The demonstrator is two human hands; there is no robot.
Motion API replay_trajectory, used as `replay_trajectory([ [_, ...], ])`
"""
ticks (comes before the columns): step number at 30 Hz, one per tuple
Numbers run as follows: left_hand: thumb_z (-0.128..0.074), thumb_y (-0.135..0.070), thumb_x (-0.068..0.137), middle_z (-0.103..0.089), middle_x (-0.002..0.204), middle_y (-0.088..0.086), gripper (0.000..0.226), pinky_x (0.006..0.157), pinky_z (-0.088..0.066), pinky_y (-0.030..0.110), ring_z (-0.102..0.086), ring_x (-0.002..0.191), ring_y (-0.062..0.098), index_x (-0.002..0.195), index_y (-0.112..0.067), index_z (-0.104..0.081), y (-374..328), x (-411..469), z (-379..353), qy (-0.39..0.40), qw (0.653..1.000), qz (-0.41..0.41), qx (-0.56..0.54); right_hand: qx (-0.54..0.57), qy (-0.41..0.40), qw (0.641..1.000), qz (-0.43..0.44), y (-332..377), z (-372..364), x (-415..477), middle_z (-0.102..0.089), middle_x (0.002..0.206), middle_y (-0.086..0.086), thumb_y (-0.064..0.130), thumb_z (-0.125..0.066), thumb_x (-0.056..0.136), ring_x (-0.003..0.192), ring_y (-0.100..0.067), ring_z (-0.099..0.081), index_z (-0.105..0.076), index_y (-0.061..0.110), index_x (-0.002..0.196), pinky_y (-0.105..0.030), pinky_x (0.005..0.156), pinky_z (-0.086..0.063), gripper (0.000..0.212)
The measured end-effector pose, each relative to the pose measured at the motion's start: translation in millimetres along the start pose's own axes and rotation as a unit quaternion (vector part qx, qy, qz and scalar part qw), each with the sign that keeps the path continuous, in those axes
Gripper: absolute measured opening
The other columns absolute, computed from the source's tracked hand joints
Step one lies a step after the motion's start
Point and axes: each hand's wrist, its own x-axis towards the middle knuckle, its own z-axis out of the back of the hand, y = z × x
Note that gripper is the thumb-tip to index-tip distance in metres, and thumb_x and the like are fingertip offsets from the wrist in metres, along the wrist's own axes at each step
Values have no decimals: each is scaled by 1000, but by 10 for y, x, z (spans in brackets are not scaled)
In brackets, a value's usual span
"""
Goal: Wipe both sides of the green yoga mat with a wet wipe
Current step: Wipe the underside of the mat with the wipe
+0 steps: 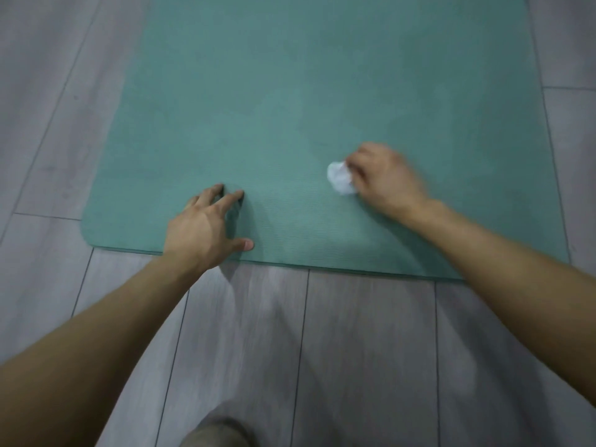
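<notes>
Pin mat (322, 91), flat on floor (354, 350), near its edge with spread left grip (206, 227), and drag balled wipe (340, 179), pinched in right grip (385, 179), across in firm overlapping strokes.

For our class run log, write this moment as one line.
stage: wiping upper face | right hand: holds wet wipe on green yoga mat | left hand: fingers spread, presses mat near front edge

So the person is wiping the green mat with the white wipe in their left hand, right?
No, it's the right hand. The head view shows the right hand holding the white wipe on the green mat, while the left hand only rests on the mat.
</notes>
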Motion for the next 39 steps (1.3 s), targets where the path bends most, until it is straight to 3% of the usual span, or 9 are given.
replay_trajectory([
  [4, -86, -66, 72, -25, 171, -7, 105, 111, -45, 54, -29, 154, 24, 160, -48, -31, -10, 7, 18, 6, 1000, 1, 6, 1, -101, 975, -199, -303, 43, 49, -57, 95, -13, 31, -54, 102, 80, -31, -59, -74, 11, 97, -38, 70, -45, 29],
  [9, -86, -66, 72, -26, 170, -7, 105, 110, -46, 54, -31, 154, 24, 160, -47, -31, -11, 4, 19, 2, 1000, -1, 13, 29, -51, 995, -83, 165, -210, -19, -62, 107, -12, 17, -56, 101, 95, -31, -59, -73, 3, 100, -42, 85, -53, 22],
  [12, -87, -65, 72, -25, 171, -7, 106, 109, -47, 54, -30, 154, 24, 160, -48, -31, -26, 16, 29, 7, 1000, 5, 16, 30, -82, 982, -170, 53, -104, 94, -57, 117, -14, 18, -56, 100, 94, -34, -61, -69, 11, 120, -43, 83, -54, 25],
  [18, -91, -63, 67, -29, 168, -8, 106, 110, -45, 52, -33, 152, 23, 157, -47, -37, -58, 34, 59, 11, 1000, 10, 12, 28, -76, 972, -220, -203, -77, 167, -56, 110, -16, 20, -54, 102, 95, -38, -62, -75, 10, 113, -44, 88, -54, 26],
  [26, -88, -63, 73, -22, 173, -6, 109, 117, -42, 50, -30, 155, 26, 162, -46, -28, -100, 12, 73, 37, 999, 19, 21, 153, 56, 973, 165, 1051, -511, -178, -55, 98, -8, 6, -60, 96, 90, -29, -56, -72, 8, 104, -40, 70, -52, 14],
  [30, -86, -64, 75, -20, 174, -6, 108, 119, -40, 52, -29, 156, 27, 163, -46, -26, -68, 21, 75, 45, 998, 15, 38, 66, -43, 996, -37, -49, -246, 105, -57, 96, -15, 24, -53, 98, 88, -37, -60, -75, 13, 108, -42, 72, -51, 27],
  [34, -85, -65, 76, -18, 175, -3, 110, 120, -40, 51, -30, 156, 28, 165, -44, -24, -94, 24, 97, 55, 997, 9, 52, 48, -117, 944, -305, -539, -58, 214, -59, 105, -16, 19, -52, 97, 96, -39, -62, -76, 11, 113, -39, 85, -49, 30],
  [36, -86, -66, 73, -22, 173, -2, 111, 119, -42, 51, -34, 154, 29, 164, -43, -27, -95, 32, 109, 58, 997, 5, 58, 91, -78, 958, -261, 2, -249, 196, -60, 98, -7, 19, -54, 98, 92, -33, -63, -74, 11, 108, -32, 79, -46, 24],
  [39, -90, -67, 64, -36, 167, -1, 111, 114, -45, 48, -45, 146, 30, 159, -41, -39, -100, 78, 148, 47, 996, -2, 73, 189, 20, 982, -2, 1082, -562, -169, -60, 94, -6, 10, -64, 92, 83, -25, -59, -74, 9, 104, -33, 73, -50, 16],
])
